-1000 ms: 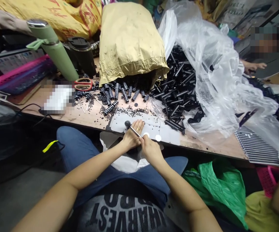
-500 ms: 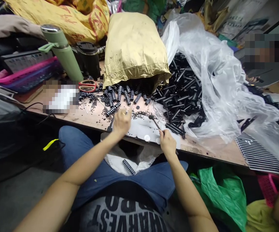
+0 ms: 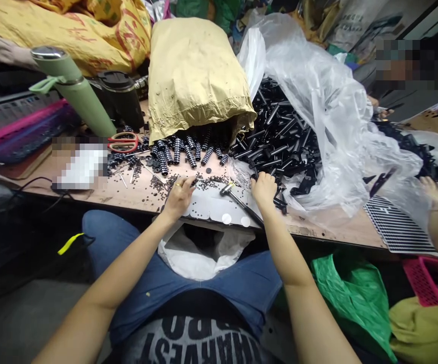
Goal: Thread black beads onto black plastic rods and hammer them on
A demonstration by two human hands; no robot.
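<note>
Black plastic tubes (image 3: pixel 279 146) lie heaped on the wooden desk (image 3: pixel 128 194), spilling from a clear plastic sheet (image 3: pixel 336 126); most have their long axes slanting up toward the right. The right hand (image 3: pixel 263 188) curls its fingers into the near edge of this heap, though what it grasps is hidden. A small metal hammer (image 3: pixel 237 199) lies released just beside it, head pointing left, handle running toward the desk edge. The left hand (image 3: pixel 179 197) pinches among tiny black washers (image 3: pixel 207 181). Ribbed black springs (image 3: pixel 188 151) spill from a tan paper sack (image 3: pixel 196 76). The shirt reads "HARVEST". A co-worker's hand (image 3: pixel 433 189) rests at right.
</note>
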